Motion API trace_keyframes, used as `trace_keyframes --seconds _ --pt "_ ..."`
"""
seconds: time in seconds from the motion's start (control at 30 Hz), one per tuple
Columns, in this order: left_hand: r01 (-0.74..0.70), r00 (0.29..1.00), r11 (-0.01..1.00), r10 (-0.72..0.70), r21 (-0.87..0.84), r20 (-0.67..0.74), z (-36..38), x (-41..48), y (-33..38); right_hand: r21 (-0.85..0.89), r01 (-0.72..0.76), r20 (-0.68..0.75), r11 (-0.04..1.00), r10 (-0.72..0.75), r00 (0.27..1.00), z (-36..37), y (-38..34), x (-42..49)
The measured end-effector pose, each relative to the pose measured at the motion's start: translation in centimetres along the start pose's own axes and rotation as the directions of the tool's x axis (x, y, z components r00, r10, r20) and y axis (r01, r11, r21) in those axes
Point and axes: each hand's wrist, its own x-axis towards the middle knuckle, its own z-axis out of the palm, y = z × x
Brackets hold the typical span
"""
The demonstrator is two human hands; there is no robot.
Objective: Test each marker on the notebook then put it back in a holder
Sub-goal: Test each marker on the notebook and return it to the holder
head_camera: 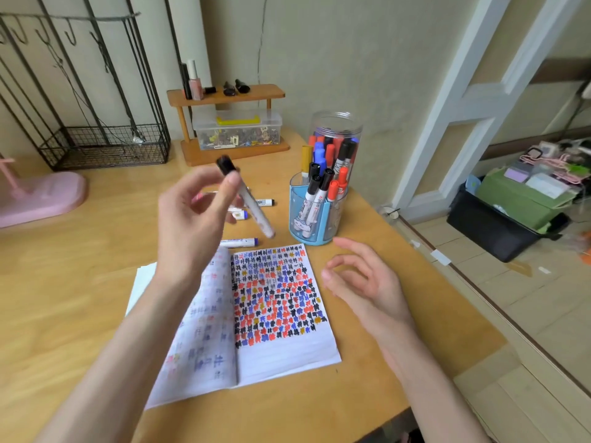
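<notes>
Closest to me, under both forearms, the notebook [287,350] lies open on the desk [80,282]. Its right page is packed with red, blue and black test marks, and only the strip nearest me is bare. My right hand [361,282] hovers just off the page's right edge, palm turned inward, fingers loosely curled, holding nothing. My left hand [192,219] is raised above the top of the left page and pinches a marker [252,206] between thumb and fingertips. The black cap [225,163] points up and away, and the barrel slants down toward the right hand.

I judge this marker is next to be tested. To do that well, I should bring the free right hand across to pull the cap straight off, make one short mark in the bare strip so it reads clearly, and press the cap on firmly before dropping the marker in.

Just beyond my right hand stands the blue holder [297,225] with capped markers upright in it, and behind that a clear jar [335,126] holds more. Beyond my left hand, loose markers [243,242] lie on the desk.

The held marker is blurred, so I cannot read its label or make out its lower end. My left hand hides part of the loose markers, so I cannot count them.
</notes>
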Motion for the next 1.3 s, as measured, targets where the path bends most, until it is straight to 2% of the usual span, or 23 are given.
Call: trace_keyframes --seconds 0.17,0.3,0.43,0.53,0.7,0.83,1.0,1.07,1.17,1.23,1.3 --pt "-0.111 0.988 0.994 0.112 0.013 -0.103 1.3 3.4 0.7 -0.012 0.023 -0.019 1.000 -0.023 1.000 1.2 0.7 1.4" --pt "-0.114 0.990 0.993 0.115 0.008 -0.087 2.9 5.0 0.5 -0.031 0.021 -0.042 0.999 -0.022 0.999 1.2 1.9 1.4" --pt "-0.127 0.992 0.991 0.128 0.050 -0.009 4.7 5.5 -0.2 -0.047 0.017 -0.042 0.999 -0.019 0.999 1.1 2.2 1.6" --pt "-0.176 0.981 0.968 0.157 0.177 0.116 5.7 5.8 -1.1 -0.057 0.023 -0.038 0.998 -0.025 0.999 1.2 2.3 1.6" --pt "-0.216 0.954 0.888 0.104 0.407 0.280 7.0 5.7 -2.5 -0.046 0.011 -0.046 0.999 -0.013 0.999 1.1 2.2 1.7" --pt "-0.201 0.952 0.862 0.059 0.466 0.302 7.0 5.3 -4.2 -0.044 0.011 -0.043 0.999 -0.013 0.999 1.1 2.3 1.7" --pt "-0.265 0.937 0.832 0.103 0.488 0.334 5.0 4.6 -4.8 -0.048 0.018 -0.042 0.999 -0.020 0.999 1.0 2.4 1.7" --pt "-0.279 0.921 0.784 0.055 0.555 0.386 2.8 4.3 -5.4 -0.051 0.021 -0.038 0.998 -0.023 0.999 1.0 2.4 1.6" --pt "-0.297 0.872 0.649 -0.114 0.700 0.476 -1.7 4.1 -7.3 -0.057 0.021 -0.030 0.998 -0.023 0.999 1.1 2.3 1.6" --pt "-0.273 0.864 0.559 -0.216 0.783 0.455 -4.2 3.8 -8.5 -0.062 0.023 -0.026 0.998 -0.024 0.999 1.2 2.3 1.6" --pt "-0.237 0.876 0.508 -0.258 0.828 0.408 -6.0 3.6 -9.2 -0.062 0.024 -0.026 0.998 -0.025 0.999 1.3 2.2 1.6"
